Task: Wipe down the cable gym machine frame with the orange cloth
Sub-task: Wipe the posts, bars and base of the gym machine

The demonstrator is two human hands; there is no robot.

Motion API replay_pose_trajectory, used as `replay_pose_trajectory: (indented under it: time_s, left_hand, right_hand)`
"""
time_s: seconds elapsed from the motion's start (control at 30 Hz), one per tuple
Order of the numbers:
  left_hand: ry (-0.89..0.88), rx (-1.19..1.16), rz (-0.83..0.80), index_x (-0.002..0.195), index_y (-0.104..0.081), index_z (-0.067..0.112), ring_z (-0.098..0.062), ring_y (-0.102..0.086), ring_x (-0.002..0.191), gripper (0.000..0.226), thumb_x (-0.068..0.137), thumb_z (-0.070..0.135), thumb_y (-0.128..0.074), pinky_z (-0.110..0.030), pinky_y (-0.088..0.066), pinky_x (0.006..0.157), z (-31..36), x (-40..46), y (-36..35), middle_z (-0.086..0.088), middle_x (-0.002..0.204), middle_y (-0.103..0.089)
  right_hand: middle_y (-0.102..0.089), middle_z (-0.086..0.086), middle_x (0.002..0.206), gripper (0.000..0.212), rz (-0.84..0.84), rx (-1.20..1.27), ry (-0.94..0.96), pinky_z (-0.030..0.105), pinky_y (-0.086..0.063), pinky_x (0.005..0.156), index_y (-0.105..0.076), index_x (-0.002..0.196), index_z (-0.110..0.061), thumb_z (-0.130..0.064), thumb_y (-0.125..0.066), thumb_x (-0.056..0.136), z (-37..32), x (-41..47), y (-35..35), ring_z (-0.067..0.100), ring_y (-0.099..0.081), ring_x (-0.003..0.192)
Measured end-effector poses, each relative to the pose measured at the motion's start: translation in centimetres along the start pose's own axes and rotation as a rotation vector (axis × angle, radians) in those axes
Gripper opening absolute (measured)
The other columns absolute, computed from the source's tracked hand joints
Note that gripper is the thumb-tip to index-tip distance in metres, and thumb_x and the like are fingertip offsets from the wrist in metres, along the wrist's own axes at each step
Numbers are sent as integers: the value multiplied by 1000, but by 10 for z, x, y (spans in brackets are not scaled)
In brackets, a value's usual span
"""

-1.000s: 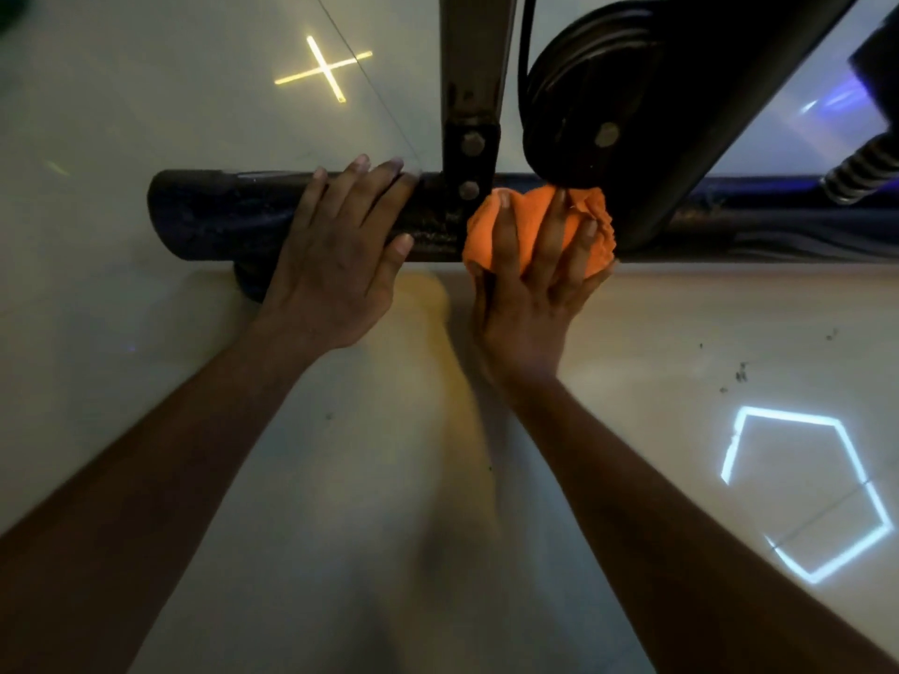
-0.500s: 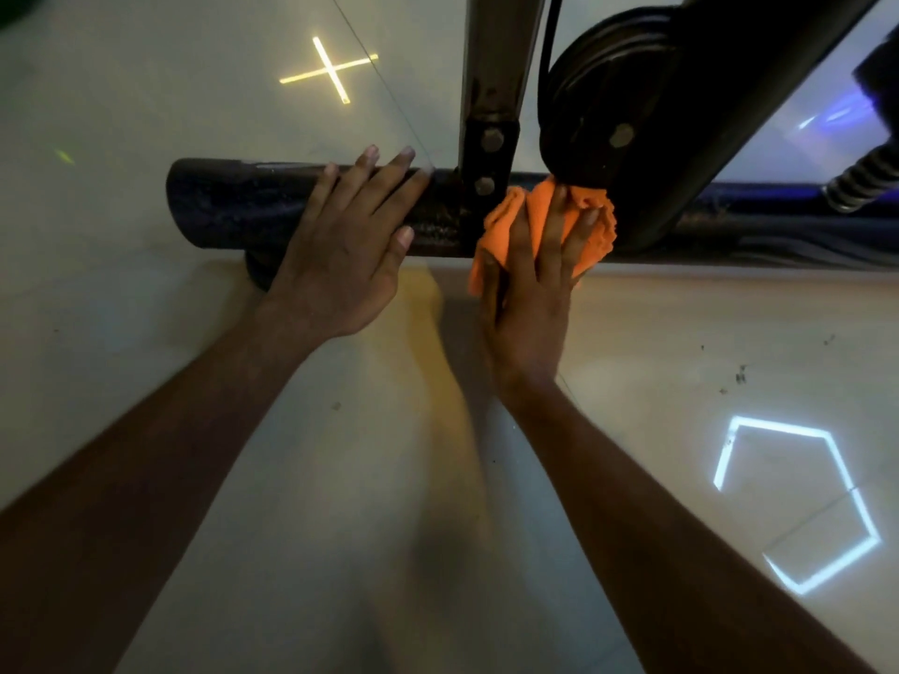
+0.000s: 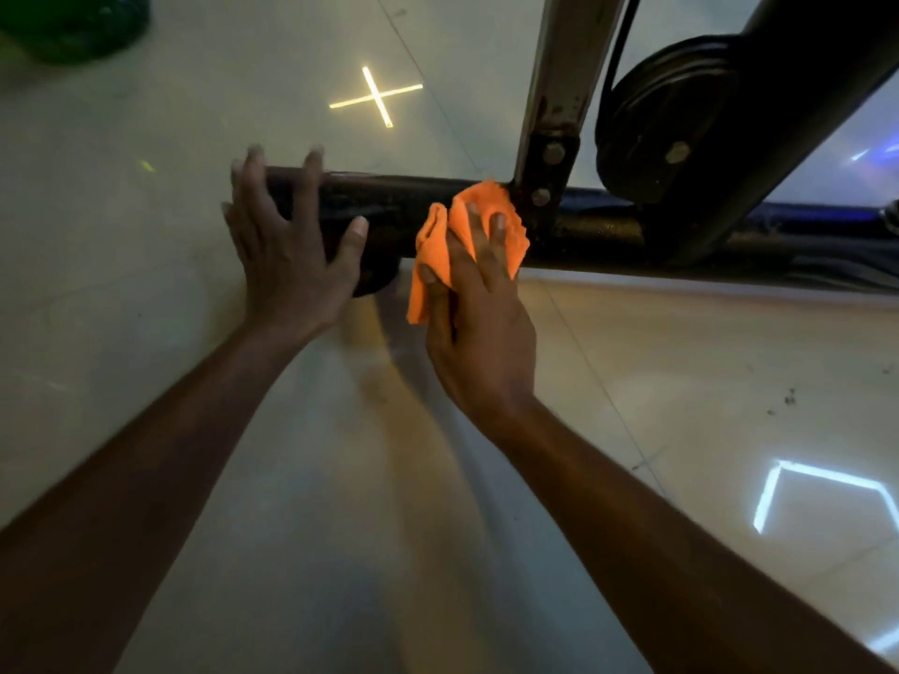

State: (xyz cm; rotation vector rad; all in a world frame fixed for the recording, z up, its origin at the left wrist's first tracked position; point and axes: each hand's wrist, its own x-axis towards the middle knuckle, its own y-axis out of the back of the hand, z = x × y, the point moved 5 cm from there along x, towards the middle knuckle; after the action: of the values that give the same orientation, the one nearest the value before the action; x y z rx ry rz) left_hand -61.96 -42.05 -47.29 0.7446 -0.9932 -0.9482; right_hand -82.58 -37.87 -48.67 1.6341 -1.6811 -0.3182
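Your right hand [image 3: 479, 333] grips the orange cloth [image 3: 467, 240], bunched under your fingers and pressed against the floor bar [image 3: 399, 206] just left of the bolted post [image 3: 552, 153]. Your left hand [image 3: 287, 255] rests spread and relaxed over the bar's free end, holding nothing. Beyond the post sits a pulley [image 3: 666, 119]. Wiping toward the post could snag the cloth on the bolts, and its loose hanging corner may drag the floor and pick up grit. The bar's underside and far face are hidden; dim light and blur obscure remaining dirt.
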Motion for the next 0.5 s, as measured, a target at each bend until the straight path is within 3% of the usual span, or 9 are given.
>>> replay_pose_trajectory:
  time_s: [0.07,0.13,0.17,0.23,0.33,0.5]
  left_hand:
    - [276,-276,-62,170,-15,20,-36,-19,161,102,94,57,-71,-42,-22,129,-19,4,-6,-19,173,-15]
    - [446,-524,-95,169,-15,19,-26,-41,150,109,88,55,-79,-29,-40,118,-30,4,-8,-9,166,-34]
    - [489,-573,-92,165,-24,19,-21,-51,141,100,89,54,-79,-20,-49,106,-33,4,-7,-5,158,-45]
    - [560,-628,-91,152,-43,16,-16,-59,121,73,96,47,-75,-3,-44,72,-35,6,-1,0,140,-59]
    - [583,-717,-76,141,-55,10,-14,-59,106,47,102,32,-69,-1,-39,54,-38,12,5,-1,126,-64]
    - [592,-766,-90,135,-59,10,-16,-56,106,33,105,23,-62,-19,-40,67,-35,10,13,0,119,-61]
  right_hand:
    - [-18,5,181,63,-16,-95,14,62,-37,125,-34,169,-23,-47,-34,111,5,15,-6,26,-5,169]
    - [-19,11,180,68,-30,-238,73,61,-16,133,-33,170,-20,-47,-28,108,5,23,-12,31,-5,168]
    - [-19,14,180,67,-27,-312,111,60,-9,134,-32,170,-18,-46,-27,109,4,24,-13,33,-5,168]
    - [-17,16,179,65,-9,-420,163,58,-1,135,-28,171,-18,-43,-26,111,4,22,-12,34,-4,168]
    - [-11,16,181,65,-16,-476,162,55,6,135,-21,173,-19,-47,-19,114,5,19,-11,32,1,168]
    - [-5,19,181,67,-25,-507,170,57,6,134,-16,174,-17,-49,-19,115,-1,26,-16,36,3,168]
